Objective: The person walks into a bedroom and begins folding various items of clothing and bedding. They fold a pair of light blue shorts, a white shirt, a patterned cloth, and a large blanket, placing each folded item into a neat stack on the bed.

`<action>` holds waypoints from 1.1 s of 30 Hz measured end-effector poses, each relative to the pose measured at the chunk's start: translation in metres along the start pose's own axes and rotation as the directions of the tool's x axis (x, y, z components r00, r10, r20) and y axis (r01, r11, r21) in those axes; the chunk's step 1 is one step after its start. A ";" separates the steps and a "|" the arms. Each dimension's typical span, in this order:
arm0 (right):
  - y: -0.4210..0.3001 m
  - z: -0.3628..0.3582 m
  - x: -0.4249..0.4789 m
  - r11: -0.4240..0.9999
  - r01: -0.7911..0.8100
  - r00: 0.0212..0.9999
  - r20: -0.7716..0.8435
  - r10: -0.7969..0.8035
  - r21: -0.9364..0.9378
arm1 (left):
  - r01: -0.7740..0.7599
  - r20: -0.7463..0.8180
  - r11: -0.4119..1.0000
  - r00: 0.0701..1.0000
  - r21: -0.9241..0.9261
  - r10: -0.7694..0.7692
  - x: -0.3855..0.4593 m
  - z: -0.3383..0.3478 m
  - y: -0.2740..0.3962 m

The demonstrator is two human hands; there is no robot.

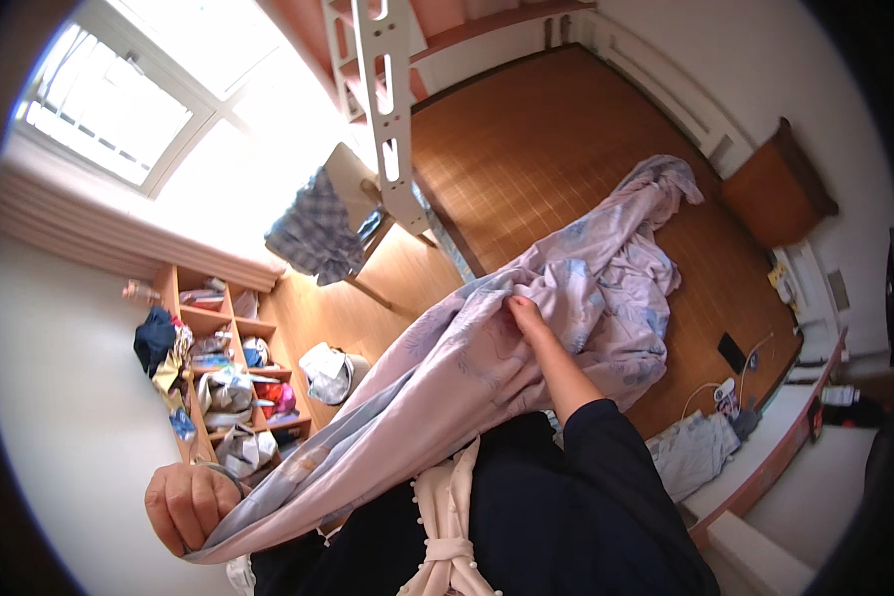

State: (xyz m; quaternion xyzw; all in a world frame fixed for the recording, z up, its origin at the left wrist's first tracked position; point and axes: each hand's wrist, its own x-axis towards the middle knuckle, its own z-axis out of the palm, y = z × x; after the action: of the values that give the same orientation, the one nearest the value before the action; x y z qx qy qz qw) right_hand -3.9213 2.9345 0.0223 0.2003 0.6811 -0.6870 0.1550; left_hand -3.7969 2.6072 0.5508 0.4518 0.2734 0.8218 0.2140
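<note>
A pale pink bedding cloth (432, 380) with blue leaf prints stretches diagonally in front of my body. At the lower left, my left hand (194, 506) grips one corner with curled fingers. Farther along the same cloth, my right hand (523, 313) pinches a fold; its fingertips are partly lost in the fabric. Beyond that hand the cloth lies bunched on the brown woven bed mat (506, 149), and a twisted end reaches toward the mat's far right side.
A white ladder (387, 112) rises at the bed's left edge. Beside it stands a chair (346, 179) draped with a plaid garment (316, 227). Left are a lined bin (331, 372) and packed cubby shelves (261, 328). A phone-like dark object (731, 352) and cables lie right.
</note>
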 end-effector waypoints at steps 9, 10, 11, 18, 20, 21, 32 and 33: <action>-0.032 0.033 0.009 0.613 -0.611 0.785 0.279 0.554 0.501 | -0.218 -0.196 0.953 0.946 0.211 0.259 -0.049 0.064 0.020; -0.023 0.018 0.021 0.643 -0.564 0.818 0.247 0.519 0.517 | -0.234 -0.189 0.955 0.945 0.184 0.268 -0.049 0.057 0.021; -0.025 0.023 0.022 0.669 -0.549 0.833 0.254 0.492 0.501 | -0.252 -0.229 0.941 0.925 0.228 0.303 -0.050 0.067 0.022; -0.017 -0.101 0.053 0.455 -0.194 0.900 -0.027 0.434 0.869 | -0.332 -0.416 0.859 0.769 0.389 0.485 -0.070 0.044 0.022; -0.036 -0.146 0.032 0.375 -0.061 0.957 -0.052 0.284 0.925 | -0.207 -0.498 0.792 0.680 0.575 0.539 -0.093 0.028 0.028; -0.058 -0.157 0.004 0.343 0.081 0.981 -0.135 0.138 0.936 | -0.114 -0.518 0.707 0.601 0.698 0.608 -0.110 0.021 0.028; 0.173 -0.294 -0.304 0.709 -0.593 0.609 -0.789 0.085 -0.381 | -0.215 -0.765 0.958 0.580 0.187 0.280 -0.116 -0.106 -0.024; 0.176 -0.279 -0.318 0.617 -0.715 0.604 -0.734 0.310 -0.328 | -0.178 -0.768 0.962 0.580 0.207 0.272 -0.114 -0.102 -0.026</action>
State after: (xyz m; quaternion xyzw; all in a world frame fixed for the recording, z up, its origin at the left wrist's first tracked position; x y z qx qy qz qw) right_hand -3.5405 3.1898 0.0254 0.5497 0.7757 -0.2507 0.1824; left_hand -3.8250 2.5328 0.4173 0.0850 0.3237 0.9405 -0.0590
